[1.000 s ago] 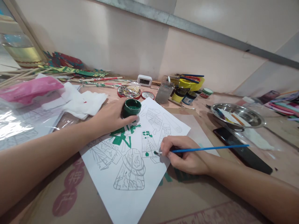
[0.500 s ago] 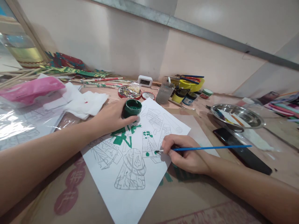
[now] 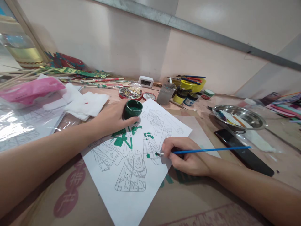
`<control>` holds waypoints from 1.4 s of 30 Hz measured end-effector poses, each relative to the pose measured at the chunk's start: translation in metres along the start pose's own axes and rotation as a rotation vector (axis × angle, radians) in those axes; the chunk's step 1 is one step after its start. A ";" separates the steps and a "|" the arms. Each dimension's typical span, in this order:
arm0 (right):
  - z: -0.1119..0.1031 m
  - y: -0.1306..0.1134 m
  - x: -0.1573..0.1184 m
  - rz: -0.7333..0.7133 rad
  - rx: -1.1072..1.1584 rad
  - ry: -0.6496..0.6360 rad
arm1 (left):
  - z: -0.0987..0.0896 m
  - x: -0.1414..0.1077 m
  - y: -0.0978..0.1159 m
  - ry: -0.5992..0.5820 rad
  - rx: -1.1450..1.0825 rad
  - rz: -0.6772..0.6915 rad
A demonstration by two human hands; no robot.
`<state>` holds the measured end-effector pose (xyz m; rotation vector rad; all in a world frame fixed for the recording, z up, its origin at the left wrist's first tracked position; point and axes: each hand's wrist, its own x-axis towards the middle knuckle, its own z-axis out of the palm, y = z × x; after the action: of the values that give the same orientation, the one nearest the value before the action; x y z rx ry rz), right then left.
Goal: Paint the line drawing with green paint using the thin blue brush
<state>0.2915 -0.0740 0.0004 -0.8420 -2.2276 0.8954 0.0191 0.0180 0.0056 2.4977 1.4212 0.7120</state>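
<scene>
A white sheet of paper (image 3: 131,204) with pencil drawings lies at an angle on brown cardboard (image 3: 188,201). Several shapes on it carry green paint. My right hand (image 3: 185,157) pinches a blue-handled paintbrush (image 3: 211,150) close to its bristles. The dark brush tip touches a green spot at the lower edge of one narrow drawing. My left hand (image 3: 115,117) is wrapped around a small open jar of green paint (image 3: 133,110) at the sheet's upper left part; its thumb shows in front, its other fingers are mostly hidden behind the jar.
White tissues (image 3: 87,105) and a pink packet (image 3: 33,91) lie left. Behind the sheet stand a sequin dish (image 3: 128,93), a small clock (image 3: 145,82), a cup of cloudy liquid (image 3: 166,92) and paint jars (image 3: 190,99). A metal bowl (image 3: 256,121) and a black phone (image 3: 244,153) are right.
The paintbrush has shifted very slightly, its handle end a little to the left and its tip still at the same green spot. My left hand and the jar have stayed in place.
</scene>
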 end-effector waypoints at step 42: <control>0.002 0.000 -0.002 0.057 -0.047 0.081 | -0.001 -0.001 0.001 -0.010 -0.004 -0.010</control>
<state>0.2917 -0.0763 -0.0010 -0.9518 -2.1715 0.8231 0.0183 0.0166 0.0066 2.4859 1.4259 0.6991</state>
